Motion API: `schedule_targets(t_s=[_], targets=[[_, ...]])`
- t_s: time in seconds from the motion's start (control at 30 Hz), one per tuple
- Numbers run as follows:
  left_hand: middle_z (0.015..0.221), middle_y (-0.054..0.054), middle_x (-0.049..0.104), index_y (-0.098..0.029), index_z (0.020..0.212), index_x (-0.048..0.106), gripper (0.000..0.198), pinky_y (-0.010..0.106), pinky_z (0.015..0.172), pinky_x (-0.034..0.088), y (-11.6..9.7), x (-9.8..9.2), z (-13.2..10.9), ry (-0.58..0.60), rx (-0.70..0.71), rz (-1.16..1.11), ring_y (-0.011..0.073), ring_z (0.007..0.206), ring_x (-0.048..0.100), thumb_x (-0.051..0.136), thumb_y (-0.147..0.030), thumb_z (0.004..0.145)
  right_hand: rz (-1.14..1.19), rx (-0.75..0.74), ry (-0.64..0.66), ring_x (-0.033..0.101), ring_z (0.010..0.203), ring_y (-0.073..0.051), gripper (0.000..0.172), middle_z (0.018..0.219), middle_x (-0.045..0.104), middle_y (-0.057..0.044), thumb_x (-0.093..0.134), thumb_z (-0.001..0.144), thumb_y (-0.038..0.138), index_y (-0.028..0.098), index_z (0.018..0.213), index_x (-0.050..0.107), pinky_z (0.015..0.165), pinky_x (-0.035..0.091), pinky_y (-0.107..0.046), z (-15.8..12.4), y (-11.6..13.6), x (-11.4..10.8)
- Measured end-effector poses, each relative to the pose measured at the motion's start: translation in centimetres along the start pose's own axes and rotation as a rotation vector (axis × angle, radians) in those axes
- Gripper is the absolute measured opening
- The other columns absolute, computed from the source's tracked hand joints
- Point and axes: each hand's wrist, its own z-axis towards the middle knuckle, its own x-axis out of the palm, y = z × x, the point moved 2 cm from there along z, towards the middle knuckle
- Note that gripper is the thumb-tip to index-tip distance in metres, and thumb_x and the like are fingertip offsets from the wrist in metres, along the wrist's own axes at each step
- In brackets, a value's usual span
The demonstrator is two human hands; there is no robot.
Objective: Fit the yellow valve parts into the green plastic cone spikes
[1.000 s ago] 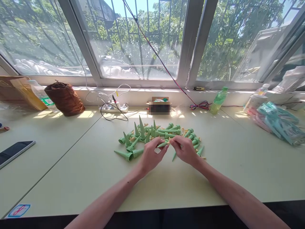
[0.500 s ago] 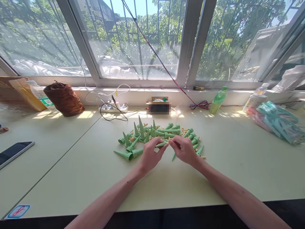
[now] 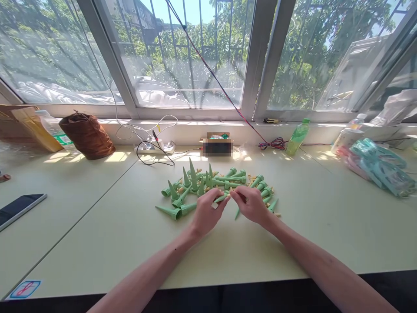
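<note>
A heap of several green cone-shaped plastic spikes (image 3: 211, 184) with small tan bits among them lies on the pale table (image 3: 130, 243) in front of me. My left hand (image 3: 206, 213) is closed around one green spike (image 3: 222, 198), held just above the near edge of the heap. My right hand (image 3: 250, 204) meets it, fingers pinched at the spike's end on a small tan piece that I can barely make out. Both forearms reach in from the bottom of the view.
A phone (image 3: 19, 208) lies at the left. A brown bag (image 3: 86, 134), cardboard (image 3: 29, 126) and a power strip with cables (image 3: 153, 145) sit along the windowsill. A green bottle (image 3: 298, 137) and teal packets (image 3: 381, 167) are at the right.
</note>
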Motion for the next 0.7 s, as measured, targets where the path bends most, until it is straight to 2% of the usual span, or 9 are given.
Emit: schedule_targets(t_s=[0.17,0.27,0.37,0.5,0.7], targets=[[0.075,0.0,0.065,-0.019,0.084,0.061,0.014,0.021,0.056,0.05,0.2,0.2,0.0,-0.013,-0.046,-0.055,0.0104,0.061,0.06,0.064,-0.032,0.088,0.001,0.023,0.014,0.032,0.05,-0.01,0.04,0.054,0.039,0.004,0.048,0.099,0.034,0.02,0.062,0.04,0.051,0.026,-0.026,0.0,-0.4,0.2],[0.072,-0.001,0.065,-0.019,0.084,0.061,0.013,0.02,0.054,0.047,0.3,0.2,0.1,-0.024,-0.064,-0.021,0.0096,0.056,0.058,0.065,-0.031,0.087,-0.04,0.011,0.016,0.03,0.05,-0.01,0.043,0.053,0.037,0.005,0.047,0.1,0.036,0.02,0.061,0.038,0.051,0.025,-0.026,0.1,-0.7,0.0],[0.063,-0.003,0.059,-0.019,0.082,0.059,0.015,0.021,0.053,0.043,0.4,0.2,0.2,-0.013,-0.076,0.041,0.0096,0.052,0.053,0.065,-0.032,0.086,-0.109,-0.022,-0.055,0.029,0.05,-0.011,0.045,0.053,0.035,0.005,0.045,0.101,0.037,0.02,0.06,0.035,0.052,0.024,-0.027,0.6,-1.1,-0.9],[0.058,-0.004,0.053,-0.018,0.07,0.051,0.025,0.022,0.053,0.038,0.7,0.2,0.3,0.057,-0.106,0.114,0.0095,0.052,0.046,0.061,-0.033,0.088,-0.184,-0.029,-0.192,0.032,0.05,-0.011,0.042,0.053,0.036,0.005,0.046,0.101,0.035,0.02,0.061,0.04,0.053,0.028,-0.026,1.1,-2.2,-2.4],[0.059,-0.004,0.051,-0.018,0.064,0.04,0.033,0.022,0.054,0.033,1.2,0.3,0.4,0.125,-0.133,0.178,0.0096,0.054,0.042,0.06,-0.032,0.087,-0.233,-0.015,-0.226,0.03,0.051,-0.011,0.043,0.054,0.034,0.005,0.046,0.101,0.035,0.02,0.061,0.039,0.054,0.028,-0.026,1.2,-3.3,-2.9]])
